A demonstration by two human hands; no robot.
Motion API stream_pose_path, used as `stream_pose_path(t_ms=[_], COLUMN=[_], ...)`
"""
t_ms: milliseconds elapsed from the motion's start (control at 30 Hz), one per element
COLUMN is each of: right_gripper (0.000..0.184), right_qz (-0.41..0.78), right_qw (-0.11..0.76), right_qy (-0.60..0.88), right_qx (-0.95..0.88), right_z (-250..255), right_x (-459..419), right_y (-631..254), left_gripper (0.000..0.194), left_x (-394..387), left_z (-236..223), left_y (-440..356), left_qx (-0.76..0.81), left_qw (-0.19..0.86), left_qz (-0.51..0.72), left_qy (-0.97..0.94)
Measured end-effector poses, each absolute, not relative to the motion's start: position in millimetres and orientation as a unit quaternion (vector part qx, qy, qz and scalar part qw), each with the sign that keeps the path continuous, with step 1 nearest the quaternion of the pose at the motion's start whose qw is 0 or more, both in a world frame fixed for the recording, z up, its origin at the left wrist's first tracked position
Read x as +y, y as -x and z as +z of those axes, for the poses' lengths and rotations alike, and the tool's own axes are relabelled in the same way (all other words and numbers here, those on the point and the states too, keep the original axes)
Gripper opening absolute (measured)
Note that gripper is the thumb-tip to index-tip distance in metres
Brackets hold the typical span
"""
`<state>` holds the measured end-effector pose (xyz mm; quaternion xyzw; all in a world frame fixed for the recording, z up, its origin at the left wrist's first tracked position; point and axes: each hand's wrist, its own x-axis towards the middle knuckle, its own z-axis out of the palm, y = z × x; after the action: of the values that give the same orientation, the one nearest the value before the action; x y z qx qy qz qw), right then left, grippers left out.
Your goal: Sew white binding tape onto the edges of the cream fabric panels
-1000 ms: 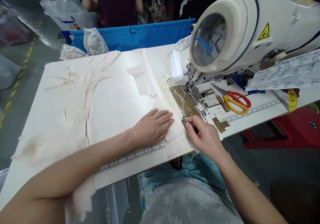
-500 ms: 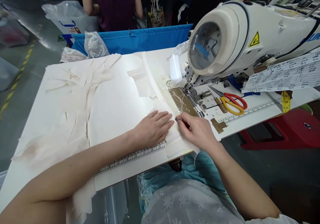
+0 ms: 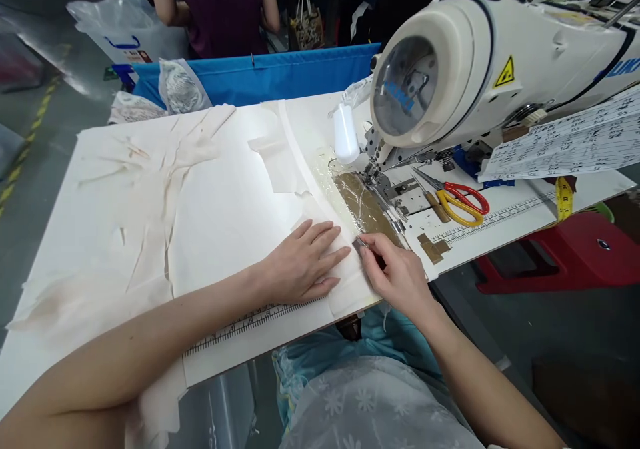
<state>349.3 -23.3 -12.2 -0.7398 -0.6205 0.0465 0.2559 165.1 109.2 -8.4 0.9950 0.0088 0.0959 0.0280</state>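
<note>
Thumb and forefinger of the right hand point(image 3: 397, 269) pinch a small dark grey piece point(image 3: 359, 243); its exact type cannot be told. The left hand point(image 3: 305, 262) lies flat, palm down, fingers spread, on the pale fabric point(image 3: 347, 295), and grasps nothing.

Governing relation: the pale strip point(image 3: 303, 159) at the fabric's right side has its long axis running from the far table edge to the near one, slanting rightward toward the person. Its near part lies immediately left of the pinch, beside the left fingertips. The right hand is nearer to its right margin; contact between grey piece and strip cannot be confirmed.

Beyond the pinch lies a brown patch point(image 3: 367, 202), then the sewing machine point(image 3: 470, 69). Scissors point(image 3: 463, 202) with red and yellow handles lie to the right.

Markings: blue lettering at the machine's round window appears to read "JUKI"; its arm shows "UKI", cut by the frame edge. A yellow triangular warning label point(image 3: 505, 72) is visible. Entries on the handwritten sheet point(image 3: 565, 139) are illegible.
</note>
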Motion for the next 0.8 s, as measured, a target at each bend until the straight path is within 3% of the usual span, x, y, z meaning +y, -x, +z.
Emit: stream_pose_path(t_ms=[367,600,800], right_gripper=[0.023,0.025,0.025], right_qz=[-0.013,0.045,-0.003], right_qw=[0.210,0.151,0.163], right_qy=[0.715,0.713,0.704], right_qx=[-0.667,-0.684,-0.691], right_z=[-5,14,2], right_x=[-29,-53,-12], right_y=[-349,-361,-355], left_gripper=[0.046,0.046,0.050], left_x=[111,112,123], left_z=[-8,-5,3], left_y=[-166,-167,-165], left_qx=[0.016,0.013,0.115], left_qw=[0.034,0.023,0.009], left_qz=[0.091,0.071,0.048], left_qy=[-0.995,-0.997,-0.992])
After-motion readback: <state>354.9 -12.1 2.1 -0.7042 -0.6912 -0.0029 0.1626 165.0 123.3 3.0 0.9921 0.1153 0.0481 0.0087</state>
